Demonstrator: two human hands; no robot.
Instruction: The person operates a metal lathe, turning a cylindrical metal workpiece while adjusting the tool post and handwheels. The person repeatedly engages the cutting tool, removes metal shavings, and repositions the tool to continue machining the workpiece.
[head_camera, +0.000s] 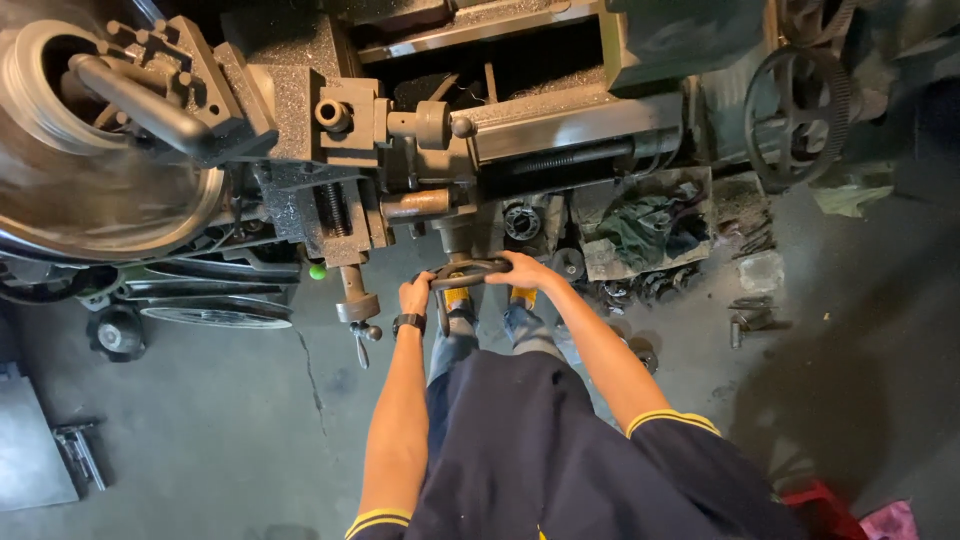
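Overhead, a workshop seen looking down: grey concrete floor (220, 420), cracked and oil-stained, with a metal lathe (400, 130) standing on it.

Handwheel (468, 272): dark metal ring, worn at the rim, mounted at the front of the lathe on its carriage, facing the person. Its rim lies nearly edge-on to the camera, so the spokes cannot be made out.

Left hand (416, 295): closed around the near left part of the handwheel rim, fingers wrapped, a dark wristwatch (408, 323) on the wrist just behind it.

Right hand (524, 270): closed over the right part of the same rim, fingers curled on top, forearm bare.

Chuck (90, 150): large, round, at the left end of the lathe, blurred, with a dark bar-like part projecting in front of it.

Cross-slide crank (356, 308): short handle just left of the handwheel, hanging below the lathe's threaded screw.

Spoked wheel (797, 115): at the lathe's right end, well apart from the hands.

Tray of rags and scrap (645, 225): on the floor under the lathe bed, right of the handwheel.

Small metal parts (750, 320): scattered on the floor beyond that tray.

Person's clothing: dark shirt (530, 450) with yellow-trimmed sleeves, jeans below.
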